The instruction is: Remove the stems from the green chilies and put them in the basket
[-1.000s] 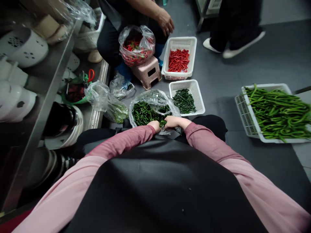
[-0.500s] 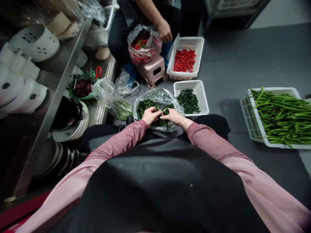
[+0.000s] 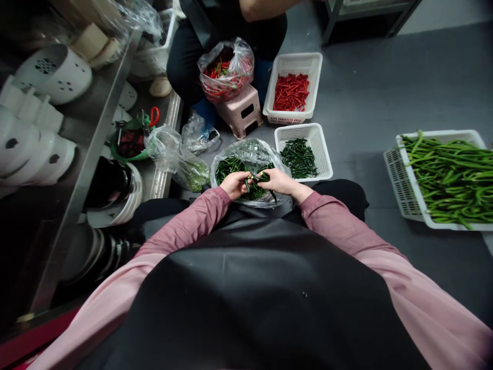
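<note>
A clear plastic bag (image 3: pixel 219 180) of dark green chillies lies open in front of my knees. Over it, my left hand (image 3: pixel 234 185) pinches a green chilli, fingers closed. Beside it my right hand (image 3: pixel 279 182) is closed on several green chillies (image 3: pixel 264 178), one of them hanging below the fingers. The fingertips of both hands nearly meet. Just behind my right hand is a white basket (image 3: pixel 325 154) with dark green chillies (image 3: pixel 298 158) in it.
Behind are a white basket (image 3: pixel 316 77) of red chillies, a pink stool (image 3: pixel 242 110) bearing a bag of red chillies (image 3: pixel 225 77), and a seated person (image 3: pixel 227 25). Long green peppers (image 3: pixel 454 180) fill a basket at right. A metal shelf (image 3: pixel 92 139) stands left.
The other person's hand has lifted away from beside the red chilli bag, leaving only a forearm at the top edge. My hands have shifted slightly over the bag. The view has moved a little.
</note>
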`<state>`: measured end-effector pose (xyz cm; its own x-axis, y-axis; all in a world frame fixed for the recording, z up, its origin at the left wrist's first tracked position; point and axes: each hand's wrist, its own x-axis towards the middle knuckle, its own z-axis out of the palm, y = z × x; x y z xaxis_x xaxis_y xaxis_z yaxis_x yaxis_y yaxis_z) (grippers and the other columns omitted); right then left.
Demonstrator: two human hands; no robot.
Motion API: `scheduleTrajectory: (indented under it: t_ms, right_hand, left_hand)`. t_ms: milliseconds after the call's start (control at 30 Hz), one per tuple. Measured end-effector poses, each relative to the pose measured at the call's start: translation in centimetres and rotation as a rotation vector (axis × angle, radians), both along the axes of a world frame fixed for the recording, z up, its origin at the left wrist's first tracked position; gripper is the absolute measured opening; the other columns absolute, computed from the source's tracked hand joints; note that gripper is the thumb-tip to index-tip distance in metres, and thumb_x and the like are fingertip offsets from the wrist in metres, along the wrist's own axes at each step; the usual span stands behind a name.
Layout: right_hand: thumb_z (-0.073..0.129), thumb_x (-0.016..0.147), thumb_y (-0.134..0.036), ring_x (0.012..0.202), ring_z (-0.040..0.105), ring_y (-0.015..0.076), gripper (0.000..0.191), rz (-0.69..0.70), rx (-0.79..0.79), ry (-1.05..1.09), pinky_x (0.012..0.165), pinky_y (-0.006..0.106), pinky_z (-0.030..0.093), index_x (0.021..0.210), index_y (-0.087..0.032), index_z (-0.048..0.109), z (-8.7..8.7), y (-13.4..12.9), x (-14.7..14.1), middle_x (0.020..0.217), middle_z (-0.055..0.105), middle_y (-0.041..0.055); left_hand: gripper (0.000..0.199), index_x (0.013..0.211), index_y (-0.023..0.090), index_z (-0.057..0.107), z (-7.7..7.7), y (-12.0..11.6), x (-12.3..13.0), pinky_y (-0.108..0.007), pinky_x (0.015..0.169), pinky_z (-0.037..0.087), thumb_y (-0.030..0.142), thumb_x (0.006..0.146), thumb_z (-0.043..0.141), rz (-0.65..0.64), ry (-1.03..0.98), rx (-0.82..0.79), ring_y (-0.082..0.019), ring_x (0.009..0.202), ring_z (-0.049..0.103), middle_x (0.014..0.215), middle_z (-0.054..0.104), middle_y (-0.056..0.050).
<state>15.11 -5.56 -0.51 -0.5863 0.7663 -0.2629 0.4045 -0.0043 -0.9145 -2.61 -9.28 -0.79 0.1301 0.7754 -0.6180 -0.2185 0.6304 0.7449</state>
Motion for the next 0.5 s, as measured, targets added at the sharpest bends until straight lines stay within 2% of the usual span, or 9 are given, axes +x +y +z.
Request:
scheduleTrajectory:
  t_ms: [100, 200, 300, 367, 500]
  right_hand:
    - [0.066, 0.068, -0.026, 0.056, 0.048, 0.0083, 0.017, -0.18, -0.247, 0.283, 0.056, 0.022, 0.042, 0.077, -0.013, 0.058, -0.7, 0.7, 0.5, 0.064, 0.056, -0.0022]
    - [0.065, 0.068, -0.025, 0.051, 0.047, 0.0087, 0.015, -0.29, -0.476, 0.372, 0.051, 0.024, 0.044, 0.069, -0.014, 0.055, -1.8, 0.8, 0.6, 0.062, 0.056, -0.0002]
    - [0.067, 0.063, -0.019, 0.049, 0.048, 0.008, 0.012, -0.258, -0.526, 0.299, 0.046, 0.021, 0.041, 0.067, -0.013, 0.058, -2.4, 0.0, 0.1, 0.06, 0.058, 0.0004]
    - [0.067, 0.06, -0.017, 0.047, 0.048, 0.0074, 0.015, -0.22, -0.543, 0.291, 0.045, 0.02, 0.04, 0.073, -0.013, 0.061, -2.6, -0.6, -0.4, 0.061, 0.059, -0.0005]
    - [0.068, 0.06, -0.018, 0.057, 0.054, 0.0082, 0.017, -0.112, -0.518, 0.348, 0.047, 0.018, 0.041, 0.075, -0.011, 0.064, -2.6, -1.0, -0.9, 0.07, 0.064, 0.0022]
  left_hand:
    - [0.023, 0.069, 0.014, 0.05, -0.4, -0.2, 0.3, -0.017, 0.037, 0.036, 0.03, 0.082, 0.062, -0.002, 0.195, 0.035, -0.005, 0.037, 0.047, 0.054, 0.054, 0.003]
    - [0.028, 0.07, 0.014, 0.05, -0.9, -0.6, 1.1, -0.018, 0.041, 0.044, 0.035, 0.085, 0.06, 0.003, 0.287, 0.004, -0.009, 0.039, 0.054, 0.049, 0.049, 0.005]
    - [0.029, 0.076, 0.013, 0.053, -1.1, -0.8, 2.0, -0.021, 0.047, 0.049, 0.04, 0.087, 0.057, 0.132, 0.162, -0.014, -0.009, 0.045, 0.058, 0.055, 0.054, 0.002]
    - [0.027, 0.079, 0.012, 0.055, -1.2, -0.7, 2.5, -0.021, 0.048, 0.048, 0.039, 0.087, 0.058, 0.184, 0.122, 0.002, -0.009, 0.046, 0.057, 0.06, 0.058, 0.0]
    - [0.027, 0.085, 0.011, 0.059, -1.6, -0.1, 2.9, -0.019, 0.044, 0.039, 0.038, 0.085, 0.06, 0.175, 0.146, 0.044, -0.007, 0.042, 0.049, 0.053, 0.054, 0.002]
